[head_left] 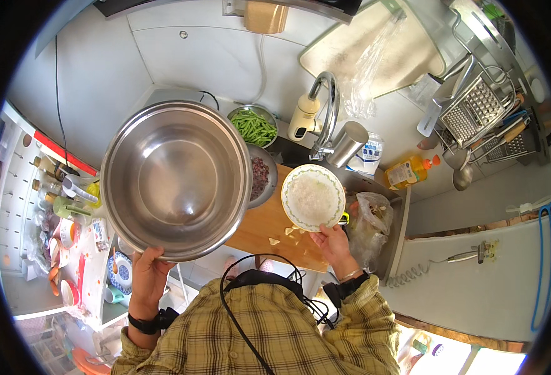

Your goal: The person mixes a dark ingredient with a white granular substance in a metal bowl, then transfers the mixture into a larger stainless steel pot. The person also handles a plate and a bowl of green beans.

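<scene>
My left hand (149,276) grips the near rim of a large stainless steel basin (181,173), thumb over the edge. Nothing lies inside the basin that I can make out. A patterned-rim plate (314,197) is pinched at its near edge by my right hand (335,248); a pale, whitish layer covers its middle. Below the plate is a wooden cutting board (256,232) with a few pale slices (274,241) on it. The basin partly hides a metal bowl of dark red minced-looking food (259,178). Behind that stands a bowl of cut green beans (254,127).
A faucet (332,93) rises behind the plate, beside a steel cup (349,143) and a white bag (368,154). In the sink (399,234) at right sits a clear plastic bag of scraps (373,225). An orange-capped soap bottle (409,172) and hanging graters (474,110) are farther right.
</scene>
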Action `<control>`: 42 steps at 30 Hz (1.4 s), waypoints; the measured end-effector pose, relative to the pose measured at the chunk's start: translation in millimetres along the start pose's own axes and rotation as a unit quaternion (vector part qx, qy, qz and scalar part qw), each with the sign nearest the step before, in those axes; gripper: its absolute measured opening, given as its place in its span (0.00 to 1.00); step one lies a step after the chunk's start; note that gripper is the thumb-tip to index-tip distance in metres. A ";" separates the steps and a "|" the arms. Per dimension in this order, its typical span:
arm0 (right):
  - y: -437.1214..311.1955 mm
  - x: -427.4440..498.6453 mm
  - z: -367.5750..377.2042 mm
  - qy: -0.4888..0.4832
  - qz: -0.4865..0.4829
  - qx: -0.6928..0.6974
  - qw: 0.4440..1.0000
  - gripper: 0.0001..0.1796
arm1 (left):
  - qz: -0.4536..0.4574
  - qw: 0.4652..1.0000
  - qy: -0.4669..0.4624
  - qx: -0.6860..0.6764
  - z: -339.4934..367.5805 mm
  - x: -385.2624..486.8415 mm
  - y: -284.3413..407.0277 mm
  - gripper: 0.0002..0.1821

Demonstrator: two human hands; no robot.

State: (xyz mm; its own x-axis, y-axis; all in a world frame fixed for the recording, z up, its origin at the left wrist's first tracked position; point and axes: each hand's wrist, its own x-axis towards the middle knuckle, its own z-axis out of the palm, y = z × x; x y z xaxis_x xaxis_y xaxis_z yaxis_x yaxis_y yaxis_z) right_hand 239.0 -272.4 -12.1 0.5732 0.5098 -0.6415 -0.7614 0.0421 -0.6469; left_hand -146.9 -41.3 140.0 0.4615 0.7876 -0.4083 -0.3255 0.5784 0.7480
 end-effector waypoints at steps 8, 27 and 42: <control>-31.9 -63.2 -16.3 0.021 -0.033 -0.035 0.999 0.17 | -0.057 0.996 -0.058 0.042 2.6 14.4 -4.6 0.19; -101.5 -219.2 -13.7 0.081 -0.163 -0.077 0.980 0.19 | -0.199 0.957 -0.179 0.108 41.7 41.7 -13.1 0.23; -102.0 -223.0 73.6 -0.012 -0.081 -0.136 0.987 0.23 | -0.282 0.930 -0.197 0.132 59.1 31.1 -17.1 0.23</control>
State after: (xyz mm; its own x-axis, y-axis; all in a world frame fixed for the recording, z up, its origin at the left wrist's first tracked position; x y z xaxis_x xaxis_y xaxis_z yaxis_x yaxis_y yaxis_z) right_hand 166.5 -327.1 227.3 0.6719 0.5349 -0.5123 -0.5483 -0.1059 -0.8296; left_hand -78.2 -39.3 145.4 0.7811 0.2052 -0.5897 0.2499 0.7627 0.5965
